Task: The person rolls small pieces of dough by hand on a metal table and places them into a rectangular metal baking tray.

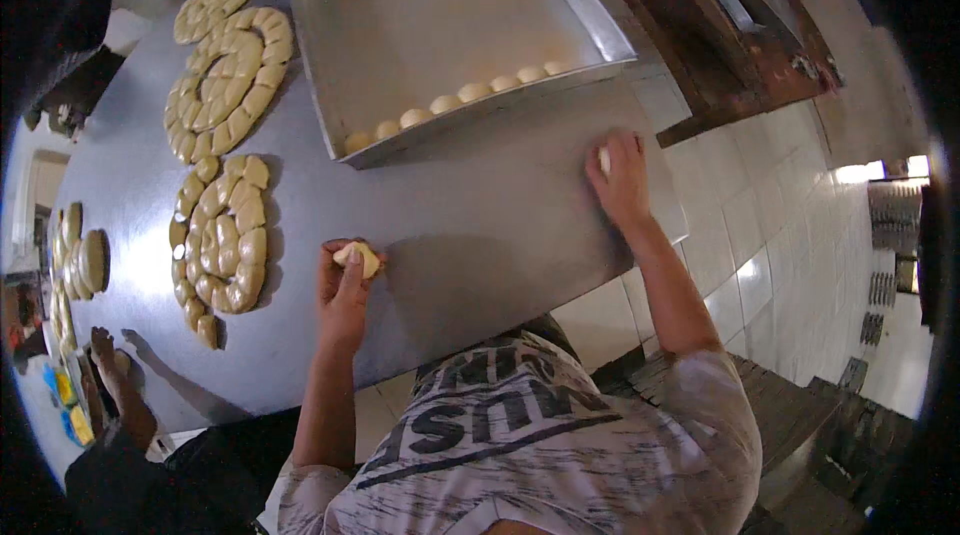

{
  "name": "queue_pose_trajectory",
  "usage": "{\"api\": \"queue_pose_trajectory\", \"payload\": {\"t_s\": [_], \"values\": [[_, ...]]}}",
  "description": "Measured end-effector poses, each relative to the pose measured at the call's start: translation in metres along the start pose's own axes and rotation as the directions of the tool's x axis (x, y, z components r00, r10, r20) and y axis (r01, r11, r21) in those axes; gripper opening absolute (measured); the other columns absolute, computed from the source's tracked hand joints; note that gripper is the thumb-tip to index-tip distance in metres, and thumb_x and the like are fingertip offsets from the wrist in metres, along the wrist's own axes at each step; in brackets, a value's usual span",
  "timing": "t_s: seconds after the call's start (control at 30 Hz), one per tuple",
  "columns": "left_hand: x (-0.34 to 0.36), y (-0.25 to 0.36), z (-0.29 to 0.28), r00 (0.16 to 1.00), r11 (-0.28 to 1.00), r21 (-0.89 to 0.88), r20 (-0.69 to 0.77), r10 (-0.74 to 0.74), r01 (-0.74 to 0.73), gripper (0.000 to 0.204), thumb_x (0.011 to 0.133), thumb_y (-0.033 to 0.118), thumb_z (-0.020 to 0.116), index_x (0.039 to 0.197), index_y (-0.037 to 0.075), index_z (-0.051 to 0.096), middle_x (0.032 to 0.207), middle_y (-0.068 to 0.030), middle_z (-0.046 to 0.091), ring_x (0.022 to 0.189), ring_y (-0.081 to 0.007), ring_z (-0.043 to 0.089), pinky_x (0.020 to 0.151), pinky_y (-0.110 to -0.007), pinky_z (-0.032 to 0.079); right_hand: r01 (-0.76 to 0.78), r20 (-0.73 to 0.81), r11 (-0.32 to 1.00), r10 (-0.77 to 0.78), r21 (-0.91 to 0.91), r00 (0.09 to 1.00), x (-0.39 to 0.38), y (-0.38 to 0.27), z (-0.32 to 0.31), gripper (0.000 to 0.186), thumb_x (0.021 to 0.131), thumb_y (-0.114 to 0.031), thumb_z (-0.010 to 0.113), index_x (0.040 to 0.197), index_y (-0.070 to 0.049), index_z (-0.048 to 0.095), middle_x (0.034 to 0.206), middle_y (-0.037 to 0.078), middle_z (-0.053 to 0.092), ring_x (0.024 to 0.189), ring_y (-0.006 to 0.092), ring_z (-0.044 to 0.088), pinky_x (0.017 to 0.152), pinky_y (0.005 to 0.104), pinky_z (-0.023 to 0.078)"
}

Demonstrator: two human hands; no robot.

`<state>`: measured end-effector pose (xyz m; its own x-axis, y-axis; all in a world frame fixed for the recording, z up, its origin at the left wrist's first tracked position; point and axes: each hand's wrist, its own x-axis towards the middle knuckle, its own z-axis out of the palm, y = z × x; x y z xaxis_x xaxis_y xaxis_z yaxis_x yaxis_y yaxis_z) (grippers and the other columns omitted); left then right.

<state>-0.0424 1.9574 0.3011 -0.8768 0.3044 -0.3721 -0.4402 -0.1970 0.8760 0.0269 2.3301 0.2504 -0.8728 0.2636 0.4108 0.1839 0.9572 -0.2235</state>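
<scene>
Between the fingers and thumb of my left hand is a small piece of pale dough, held just above the metal table. My right hand is over the table's right part with its fingers curled round another dough piece, of which only a bit shows. Beyond my hands stands a large square metal tray, with a row of round dough balls along its near side. To the left of my left hand, cut dough pieces lie coiled in a spiral.
More dough coils lie farther up the table's left side. Another person's hand rests near dough pieces at the far left. A brown wooden rack stands beyond the table's right edge, on a tiled floor.
</scene>
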Motion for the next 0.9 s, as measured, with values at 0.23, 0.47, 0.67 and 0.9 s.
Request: {"api": "queue_pose_trajectory", "payload": {"t_s": [0.23,0.47,0.67,0.9], "values": [[0.013,-0.022,-0.001,0.977,0.948,0.276,-0.094,0.192,-0.160,0.021,0.086,0.006,0.059,0.080,0.013,0.040,0.079,0.0037,0.043,0.069,-0.0063,0.036,0.062,-0.022,0.032,0.005,0.104,0.953,-0.039,0.304,0.994,-0.012,-0.020,-0.019,0.020,0.074,-0.006,0.061,0.093,-0.003,0.058,0.088,0.012,0.058,0.094,0.0293,0.055,0.087,0.0365,0.043],[0.011,-0.021,0.043,0.993,0.965,0.245,-0.049,0.110,-0.095,0.020,0.084,0.004,0.059,0.079,0.015,0.043,0.073,0.0061,0.037,0.064,-0.0047,0.033,0.056,-0.019,0.029,-0.315,0.170,0.698,0.270,0.643,0.948,0.153,0.040,-0.029,0.024,0.085,-0.019,0.057,0.104,-0.004,0.062,0.089,0.008,0.065,0.081,0.0165,0.060,0.076,0.0289,0.047],[0.011,-0.006,0.070,0.971,0.759,0.630,-0.031,0.238,-0.166,0.015,0.087,0.010,0.058,0.100,0.008,0.049,0.084,0.0000,0.055,0.079,-0.0147,0.054,0.068,-0.028,0.045,-0.242,0.063,0.688,0.275,0.684,0.959,0.147,-0.001,-0.047,0.025,0.088,-0.016,0.053,0.106,-0.002,0.062,0.091,0.007,0.066,0.083,0.0135,0.060,0.078,0.0264,0.045],[-0.019,-0.008,0.044,0.887,0.987,0.131,0.441,-0.138,0.089,0.042,0.093,0.023,0.051,0.129,0.002,0.045,0.117,-0.0115,0.057,0.113,-0.0223,0.051,0.094,-0.034,0.042,-0.462,0.588,0.464,-0.170,0.756,0.791,-0.007,-0.145,-0.042,0.029,0.085,-0.006,0.051,0.113,-0.002,0.057,0.108,0.010,0.059,0.103,0.0197,0.054,0.089,0.0313,0.043]]}}
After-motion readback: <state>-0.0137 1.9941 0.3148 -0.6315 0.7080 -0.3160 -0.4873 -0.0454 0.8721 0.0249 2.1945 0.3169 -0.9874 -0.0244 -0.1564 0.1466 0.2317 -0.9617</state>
